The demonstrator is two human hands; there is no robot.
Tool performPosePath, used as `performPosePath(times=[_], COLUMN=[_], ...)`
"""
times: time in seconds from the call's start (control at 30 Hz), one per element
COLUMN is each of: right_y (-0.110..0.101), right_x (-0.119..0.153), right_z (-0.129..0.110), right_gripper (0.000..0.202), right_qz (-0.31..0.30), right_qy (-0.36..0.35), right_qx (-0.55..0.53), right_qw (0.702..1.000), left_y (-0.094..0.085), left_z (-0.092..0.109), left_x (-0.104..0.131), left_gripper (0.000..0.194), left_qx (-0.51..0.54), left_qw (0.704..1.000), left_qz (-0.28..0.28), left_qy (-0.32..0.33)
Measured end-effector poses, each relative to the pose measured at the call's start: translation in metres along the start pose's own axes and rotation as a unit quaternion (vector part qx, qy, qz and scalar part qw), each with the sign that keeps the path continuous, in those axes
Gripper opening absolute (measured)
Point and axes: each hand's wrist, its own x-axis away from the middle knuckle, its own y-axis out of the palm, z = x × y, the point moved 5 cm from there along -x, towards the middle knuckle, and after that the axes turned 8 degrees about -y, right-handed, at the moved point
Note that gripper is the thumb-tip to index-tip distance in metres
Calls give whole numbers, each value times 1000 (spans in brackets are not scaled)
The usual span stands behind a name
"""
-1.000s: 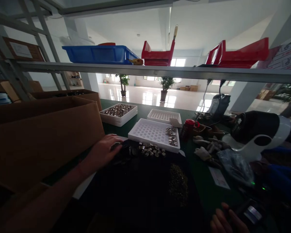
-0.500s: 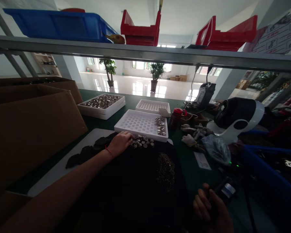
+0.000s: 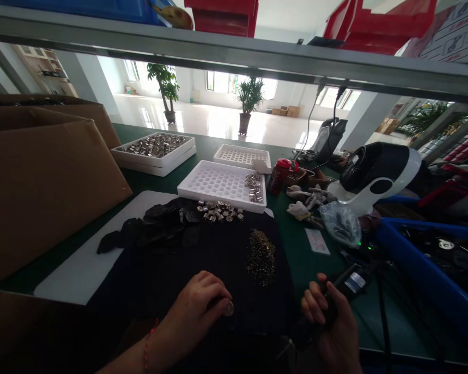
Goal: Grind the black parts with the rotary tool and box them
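Observation:
Between the thumb and fingers of my left hand (image 3: pixel 205 306) is a small round metal part (image 3: pixel 229 309), held over the dark cloth (image 3: pixel 218 259). My right hand (image 3: pixel 329 317) is wrapped round a black handheld tool (image 3: pixel 341 291) with a pale label, at the cloth's right side. A heap of tiny metal pieces (image 3: pixel 262 257) lies on the cloth between and beyond the hands. Farther back, silver metal cylinders (image 3: pixel 220 211) are piled against the front of a white gridded tray (image 3: pixel 203 196), which holds more cylinders at its right end.
A cardboard box (image 3: pixel 42 192) stands at the left, near a white tray of cylinders (image 3: pixel 154 165). Black gloves (image 3: pixel 134 231) lie on the cloth's left. On the right are a red-capped bottle (image 3: pixel 278 179), a fan (image 3: pixel 378 176) and a blue bin (image 3: pixel 425 275). A shelf (image 3: pixel 234 54) crosses above.
My left hand has come back from the cylinder pile toward me, now with a metal part in its fingers. My right hand still grips the tool. The view has tilted downward.

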Motion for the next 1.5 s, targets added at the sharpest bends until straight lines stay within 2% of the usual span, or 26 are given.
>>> performPosePath(times=[0.13, 0.27, 0.37, 0.43, 0.6, 0.77, 0.87, 0.97, 1.0, 1.1, 1.17, 1.23, 1.33, 1.43, 1.5], right_y=[-3, -1, 2, 3, 2, -3, -7, -9, -10, -11, -11, -10, -10, -10, -8], right_x=[-1, -1, 0, 1, 2, 2, -2, -5, -6, -5, -4, -5, -8, -5, 6], right_z=[1, 0, 0, 0, 0, 1, 2, 3, 3, 3, 4, 5, 5, 1, -1], right_gripper=[29, 32, 37, 38, 37, 38, 36, 34, 34, 33, 32, 32, 32, 31, 33], right_qz=[-19, -2, 19, 24, 25, 32, 22, -2, -7, -11, -10, -10, -12, -26, -52], right_qy=[1, 4, 5, 5, 8, 15, 20, 28, 30, 30, 32, 34, 36, 26, 19], right_qx=[4, 7, 11, 11, 8, 2, -2, -2, -2, -6, -8, -9, -6, 23, 66], right_qw=[1000, 1000, 1000, 1000, 1000, 999, 1000, 1000, 1000, 999, 999, 999, 999, 999, 996], left_y=[-2, -1, 6, 11, 15, 18, 3, -35, -50, -89, -104, -112, -115, -106, -93], left_z=[-8, -13, -13, -12, -6, -5, -8, -17, -22, -36, -42, -42, -32, -12, 3], left_x=[2, 17, 27, 29, 26, 33, 30, 8, -4, -42, -63, -73, -65, -33, -6], left_gripper=[30, 28, 60, 76, 73, 81, 70, 47, 44, 51, 56, 56, 45, 28, 26], left_qx=[2, 48, 54, 45, 32, -5, -70, -170, -187, -219, -237, -249, -250, -229, -202], left_qw=[999, 998, 997, 998, 993, 989, 985, 971, 968, 964, 961, 958, 954, 953, 950], left_qz=[42, 48, 46, 49, 106, 138, 146, 159, 160, 144, 130, 127, 143, 161, 181], left_qy=[-5, -5, 11, 24, 41, 50, 57, 46, 43, 47, 53, 59, 80, 117, 156])
